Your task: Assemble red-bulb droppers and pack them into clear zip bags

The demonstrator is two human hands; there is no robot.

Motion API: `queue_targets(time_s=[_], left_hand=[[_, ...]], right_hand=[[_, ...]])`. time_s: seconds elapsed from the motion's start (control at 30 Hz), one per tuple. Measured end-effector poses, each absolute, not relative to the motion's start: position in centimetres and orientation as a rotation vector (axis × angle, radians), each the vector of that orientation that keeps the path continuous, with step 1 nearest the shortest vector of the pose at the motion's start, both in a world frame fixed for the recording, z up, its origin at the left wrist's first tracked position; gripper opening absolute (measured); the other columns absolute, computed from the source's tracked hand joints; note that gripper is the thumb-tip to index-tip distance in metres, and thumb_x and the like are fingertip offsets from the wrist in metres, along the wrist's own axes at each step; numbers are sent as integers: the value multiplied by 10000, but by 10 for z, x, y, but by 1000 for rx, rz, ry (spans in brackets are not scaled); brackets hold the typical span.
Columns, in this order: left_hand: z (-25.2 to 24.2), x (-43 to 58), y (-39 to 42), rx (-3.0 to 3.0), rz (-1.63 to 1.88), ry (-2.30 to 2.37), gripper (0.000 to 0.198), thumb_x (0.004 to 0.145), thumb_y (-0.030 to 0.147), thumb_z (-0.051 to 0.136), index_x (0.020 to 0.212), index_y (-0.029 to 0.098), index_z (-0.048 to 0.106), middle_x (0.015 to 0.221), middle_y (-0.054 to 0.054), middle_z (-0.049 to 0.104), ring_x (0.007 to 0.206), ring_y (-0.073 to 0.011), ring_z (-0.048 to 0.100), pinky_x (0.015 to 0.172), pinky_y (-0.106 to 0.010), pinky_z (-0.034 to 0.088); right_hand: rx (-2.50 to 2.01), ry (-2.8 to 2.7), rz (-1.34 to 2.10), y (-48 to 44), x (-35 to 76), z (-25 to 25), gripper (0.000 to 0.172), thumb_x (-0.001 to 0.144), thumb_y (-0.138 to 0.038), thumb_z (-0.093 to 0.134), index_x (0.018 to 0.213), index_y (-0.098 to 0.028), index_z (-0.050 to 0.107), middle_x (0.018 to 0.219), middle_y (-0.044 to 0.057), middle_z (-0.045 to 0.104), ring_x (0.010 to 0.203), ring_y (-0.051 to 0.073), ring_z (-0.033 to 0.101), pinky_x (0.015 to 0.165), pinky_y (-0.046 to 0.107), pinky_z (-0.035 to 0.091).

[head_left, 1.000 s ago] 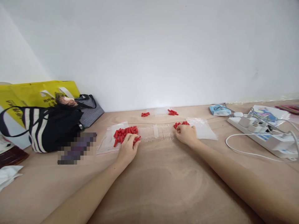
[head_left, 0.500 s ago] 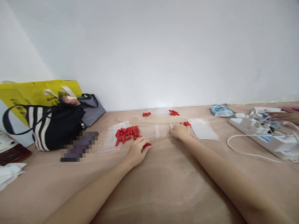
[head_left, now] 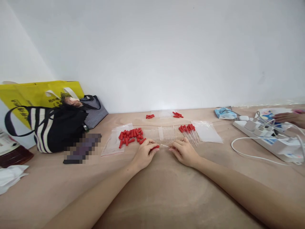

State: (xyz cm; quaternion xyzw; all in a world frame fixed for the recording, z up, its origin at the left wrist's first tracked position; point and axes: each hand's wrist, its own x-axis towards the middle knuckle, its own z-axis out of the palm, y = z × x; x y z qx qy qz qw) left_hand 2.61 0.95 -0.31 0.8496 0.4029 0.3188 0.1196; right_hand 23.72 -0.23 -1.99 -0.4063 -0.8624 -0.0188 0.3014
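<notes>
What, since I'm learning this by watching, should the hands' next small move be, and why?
Probably ease the red cap in the left hand and the tube in the right hand together, end to end. They are held just apart, roughly facing each other, and the capped tubes lying beyond the right hand show such parts joined.
</notes>
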Motion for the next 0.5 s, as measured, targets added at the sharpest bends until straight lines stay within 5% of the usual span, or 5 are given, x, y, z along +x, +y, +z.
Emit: queue_targets(time_s=[0.5], left_hand=[[-2, 26, 11, 2456, 894, 1083, 159, 830, 208, 455, 804, 170, 608, 770, -24, 615, 704, -147, 547, 656, -263, 437]], right_hand=[[-952, -2374, -91, 0, 232, -20, 143, 847, -225, 404, 841, -168, 535, 721, 14, 581, 648, 116, 485, 659, 269, 254]])
